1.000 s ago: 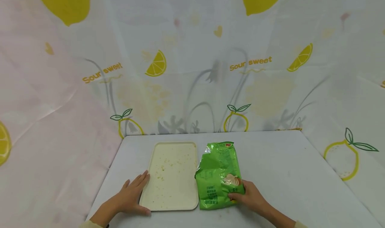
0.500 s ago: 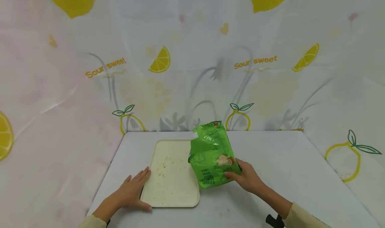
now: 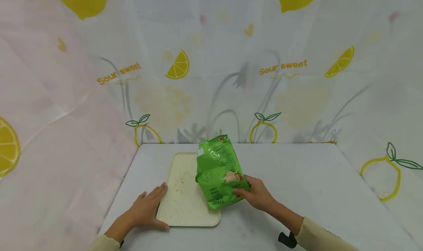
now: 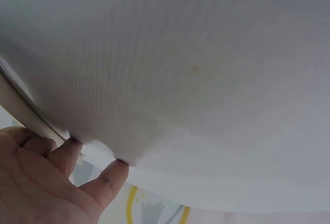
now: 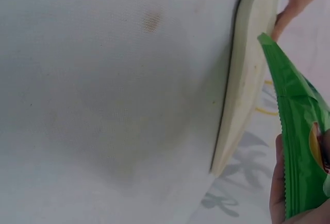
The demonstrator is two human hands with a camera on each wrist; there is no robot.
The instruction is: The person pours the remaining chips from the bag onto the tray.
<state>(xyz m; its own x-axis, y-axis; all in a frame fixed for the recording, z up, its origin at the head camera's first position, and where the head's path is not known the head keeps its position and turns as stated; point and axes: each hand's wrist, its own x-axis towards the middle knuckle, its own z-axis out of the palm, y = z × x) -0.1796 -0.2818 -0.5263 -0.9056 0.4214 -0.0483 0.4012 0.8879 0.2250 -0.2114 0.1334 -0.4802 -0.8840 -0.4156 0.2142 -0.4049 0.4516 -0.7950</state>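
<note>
A cream rectangular tray (image 3: 188, 218) with several crumbs on it lies on the table. My left hand (image 3: 144, 209) rests at the tray's left edge, fingers straight, thumb near the front corner. In the left wrist view its fingertips (image 4: 121, 168) touch the white cloth beside the tray. My right hand (image 3: 259, 193) pinches a green snack bag (image 3: 216, 162) by its lower right side, thumb on the front. Raised and tilted, the bag overlaps the tray's right part in the head view. Its upper left corner looks torn. The right wrist view shows the bag's crimped edge (image 5: 289, 146) above the tray.
White cloth covers the table (image 3: 297, 185), which runs on to the right of the tray. A curtain (image 3: 211, 60) printed with lemons hangs behind it and along the sides. A small black object (image 3: 287, 240) shows under the right sleeve (image 3: 317, 234).
My right hand has lifted the green bag off the table beside the tray and moved it left over the tray's right side. The left hand stays at the tray's edge.
</note>
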